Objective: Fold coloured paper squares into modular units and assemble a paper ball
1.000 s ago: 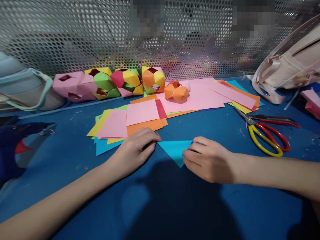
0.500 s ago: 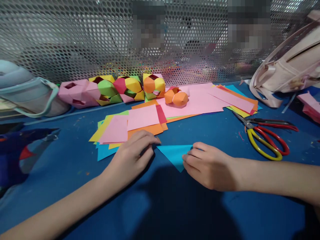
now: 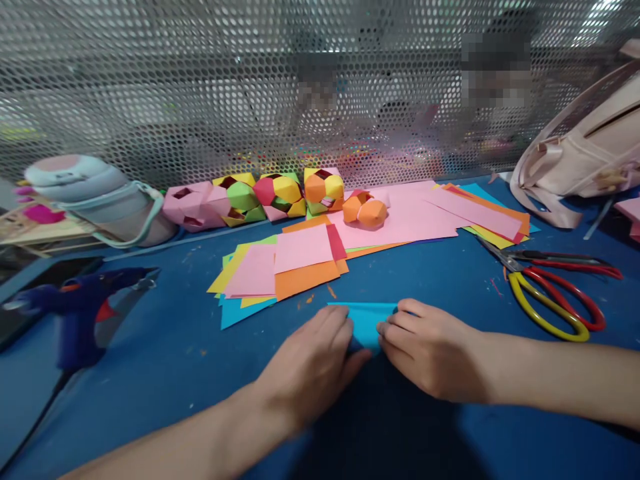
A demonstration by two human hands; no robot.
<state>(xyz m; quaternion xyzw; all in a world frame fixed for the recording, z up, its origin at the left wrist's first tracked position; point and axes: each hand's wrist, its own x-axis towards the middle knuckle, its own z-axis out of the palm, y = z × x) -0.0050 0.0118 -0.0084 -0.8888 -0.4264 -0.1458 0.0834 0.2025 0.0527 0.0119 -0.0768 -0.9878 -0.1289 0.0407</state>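
Observation:
A folded sheet of blue paper [image 3: 369,316] lies on the blue table in front of me, its straight fold on the far side. My left hand [image 3: 320,353] covers its left part, fingers curled over the paper and thumb at its near point. At the right corner my right hand [image 3: 430,347] pinches the same sheet, its fingers bent together. Both hands hide portions of the paper. Beyond my left hand sits a stack of coloured paper squares [image 3: 303,250], pink, orange, yellow, green and blue.
Folded paper balls [image 3: 280,193] line the perforated metal screen [image 3: 200,120]. Scissors [image 3: 525,287] lie on the right, near a pale backpack [image 3: 590,153]. At left are a blue glue gun [image 3: 83,313] with its cord and a light blue lidded container [image 3: 110,200]. More sheets [image 3: 410,217] lie behind.
My left hand has moved right and nearer, from the paper's left corner onto its left part and near point. My right hand keeps its hold. The view has shifted slightly left.

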